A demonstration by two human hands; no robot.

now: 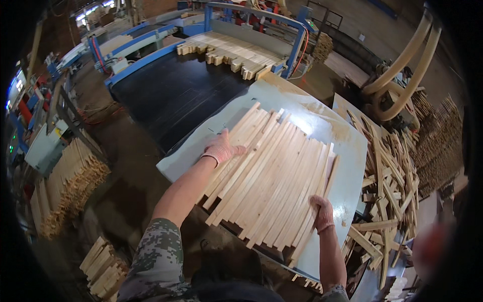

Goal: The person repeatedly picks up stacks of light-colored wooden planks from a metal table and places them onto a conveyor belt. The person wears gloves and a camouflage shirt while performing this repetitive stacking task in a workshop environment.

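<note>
A row of pale wooden strips (271, 176) lies side by side on a light, smooth tabletop (347, 176), their ends uneven. My left hand (221, 148), in a pinkish knit glove, rests on the left strips with thumb and fingers spread. At the right side of the row, my right hand (322, 213), gloved alike, has its fingers curled round the outermost strip (302, 247). That strip stands slightly apart from the others and at a small angle. The underside of the right fingers is hidden.
Beyond the tabletop is a black conveyor belt (176, 90) with a blue frame, carrying wooden blocks (229, 50) at its far end. Loose offcuts (385, 186) pile up on the right. Stacked strips (70, 186) stand at left, and more pieces (104, 269) lie lower left.
</note>
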